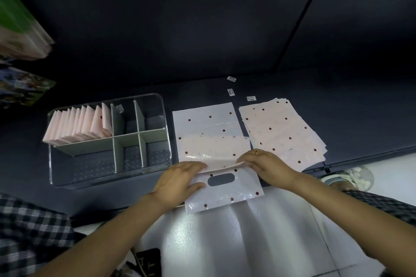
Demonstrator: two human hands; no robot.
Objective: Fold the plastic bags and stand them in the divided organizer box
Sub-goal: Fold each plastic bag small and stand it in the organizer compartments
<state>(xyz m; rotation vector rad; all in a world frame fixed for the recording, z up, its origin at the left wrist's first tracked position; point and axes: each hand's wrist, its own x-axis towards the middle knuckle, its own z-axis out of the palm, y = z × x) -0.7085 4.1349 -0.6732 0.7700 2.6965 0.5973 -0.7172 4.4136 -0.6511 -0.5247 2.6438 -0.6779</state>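
While lying flat at the near edge of the dark table (292, 87), the plastic bag (209, 132) shows pale pink with dark red dots, its handle end hanging over the edge toward the person, with an oval cut-out handle (220, 179) there. Being folded across its middle: a pink fold edge raised between both hands. Left hand (180, 177) laid on the bag near the fold, fingers mostly straight and pressing, thumb along the lower part. Right hand (267, 164) holding the raised fold edge, fingertips curled and pinching the plastic, a ring (256, 152) on one finger. Just right of the bag, touching or nearly touching, a fanned stack of flat bags (283, 130) of the same dotted pattern. Left of the bag, just beside it, the clear organizer box (108, 141) with grey dividers; in its far-left compartment a row of folded bags (78, 126) standing upright and leaning, the other compartments showing only the table through the bottom. Behind the bags, three small white labels (231, 78) stuck on the table, print too small to read. At the far left edge, blurred colourful packs (20, 29). Checked sleeves (33, 231) at both lower corners, a shoe (351, 177) on the pale floor at right.
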